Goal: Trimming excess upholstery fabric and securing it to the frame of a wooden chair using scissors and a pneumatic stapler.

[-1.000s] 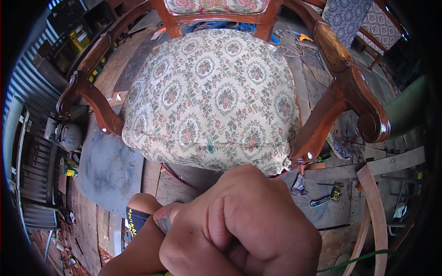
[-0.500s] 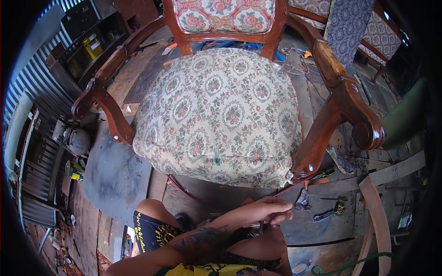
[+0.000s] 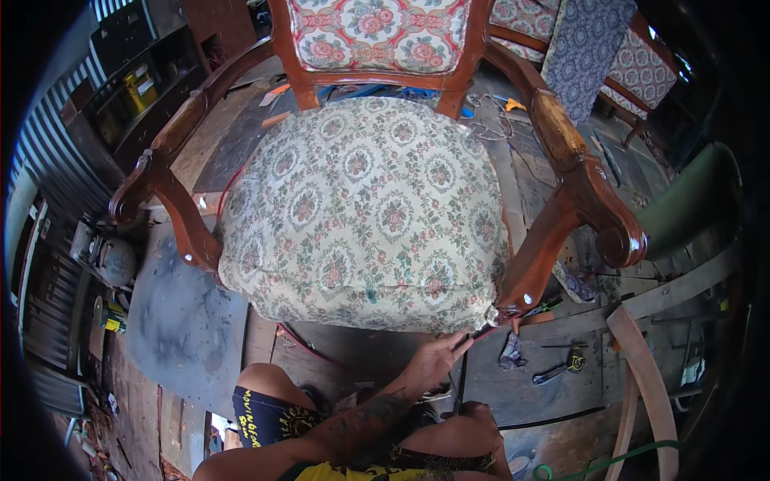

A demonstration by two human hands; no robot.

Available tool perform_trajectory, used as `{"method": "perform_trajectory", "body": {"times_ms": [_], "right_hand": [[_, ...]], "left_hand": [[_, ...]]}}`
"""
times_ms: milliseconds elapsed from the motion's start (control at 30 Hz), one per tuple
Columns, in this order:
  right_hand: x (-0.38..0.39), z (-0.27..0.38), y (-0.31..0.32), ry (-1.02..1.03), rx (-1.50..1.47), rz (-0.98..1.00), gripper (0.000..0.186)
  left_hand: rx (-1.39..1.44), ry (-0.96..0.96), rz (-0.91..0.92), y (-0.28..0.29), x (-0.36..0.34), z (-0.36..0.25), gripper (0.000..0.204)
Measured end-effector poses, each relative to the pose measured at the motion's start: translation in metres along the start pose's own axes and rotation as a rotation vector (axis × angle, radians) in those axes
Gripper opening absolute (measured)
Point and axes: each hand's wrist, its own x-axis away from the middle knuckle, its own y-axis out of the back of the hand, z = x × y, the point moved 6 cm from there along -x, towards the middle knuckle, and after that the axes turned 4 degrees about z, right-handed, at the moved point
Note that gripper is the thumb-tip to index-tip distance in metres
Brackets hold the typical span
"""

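A wooden armchair (image 3: 547, 256) has a floral cream seat cushion (image 3: 361, 208) and a pink-rose backrest (image 3: 373, 28). My left hand (image 3: 433, 361), on a tattooed forearm, reaches to just under the cushion's front right edge; its fingers are bent around something small and dark that I cannot make out. A thin dark rod (image 3: 457, 389) stands below the fingers. My right hand (image 3: 473, 413) is hard to separate from my bent knee near that rod; its fingers are unclear.
Around me on the plank floor lie a metal sheet (image 3: 176, 305), tape measure (image 3: 573, 361), adjustable wrench (image 3: 549, 374), curved wooden strips (image 3: 646, 377) and green cord (image 3: 609, 455). Left are a compressor (image 3: 112, 260), can (image 3: 104, 313) and cabinet (image 3: 140, 104); upholstered furniture (image 3: 638, 72) stands behind.
The hand that filled the lower view close to the camera is gone from there. My left hand has moved forward to the seat's front edge since half a second ago.
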Motion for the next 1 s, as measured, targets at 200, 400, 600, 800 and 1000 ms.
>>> {"method": "perform_trajectory", "body": {"times_ms": [200,400,600,800,1000], "right_hand": [[0.002,-0.024,0.004,0.028,-0.048,-0.032,0.031],[0.011,-0.122,-0.039,0.012,-0.008,0.013,0.030],[0.023,-0.065,-0.034,0.149,0.063,-0.076,0.048],[0.067,-0.023,-0.018,0.078,0.125,-0.219,0.048],[0.081,0.022,-0.001,0.043,0.191,-0.385,0.047]], "left_hand": [[0.071,-0.053,-0.142,0.004,-0.005,-0.017,0.024],[0.090,-0.018,-0.216,0.014,-0.008,-0.019,0.026],[0.068,-0.033,-0.228,0.009,0.004,-0.023,0.029],[0.112,0.042,-0.122,0.008,0.001,-0.018,0.036],[0.026,0.079,0.028,-0.005,0.000,-0.001,0.046]]}}
